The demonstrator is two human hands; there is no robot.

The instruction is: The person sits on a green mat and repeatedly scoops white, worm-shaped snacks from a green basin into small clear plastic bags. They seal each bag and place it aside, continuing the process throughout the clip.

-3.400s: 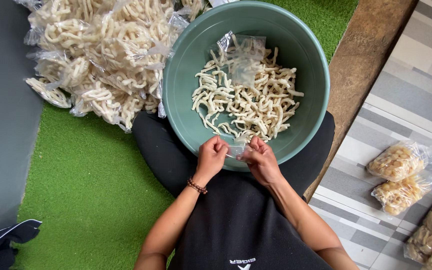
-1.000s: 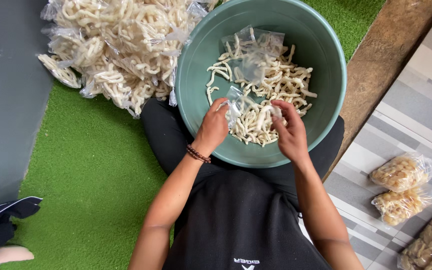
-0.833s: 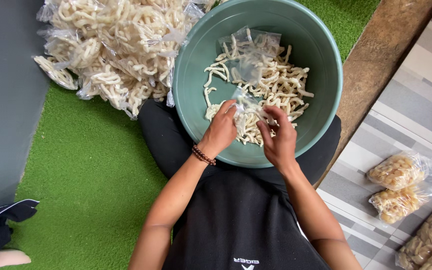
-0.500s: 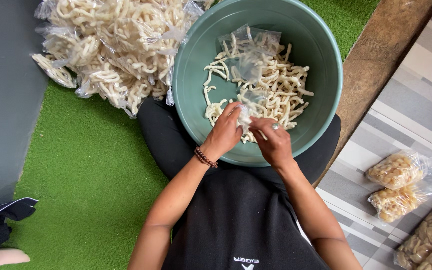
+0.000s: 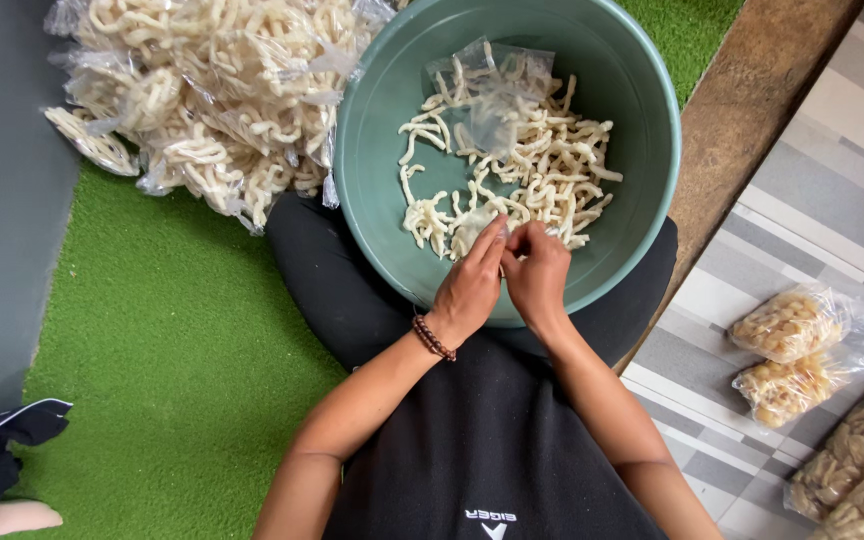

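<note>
Head view: my left hand (image 5: 467, 292) and right hand (image 5: 537, 275) meet over the green basin (image 5: 377, 150) on my lap, fingers pinched narrow on a small clear bag (image 5: 474, 226), held low above the pale crackers (image 5: 542, 170). Filled bags (image 5: 212, 90) piled on the grass.

The basin (image 5: 382, 110) sits on the person's lap, loose crackers (image 5: 542, 170) and a small plastic bag (image 5: 492, 90) inside it. Packed bags (image 5: 212, 90) lie left of the basin, more packets (image 5: 802, 350) right of it.

Home floor workspace: green turf mat (image 5: 152, 340), tiled floor (image 5: 812, 200), bagged snacks (image 5: 792, 325).
</note>
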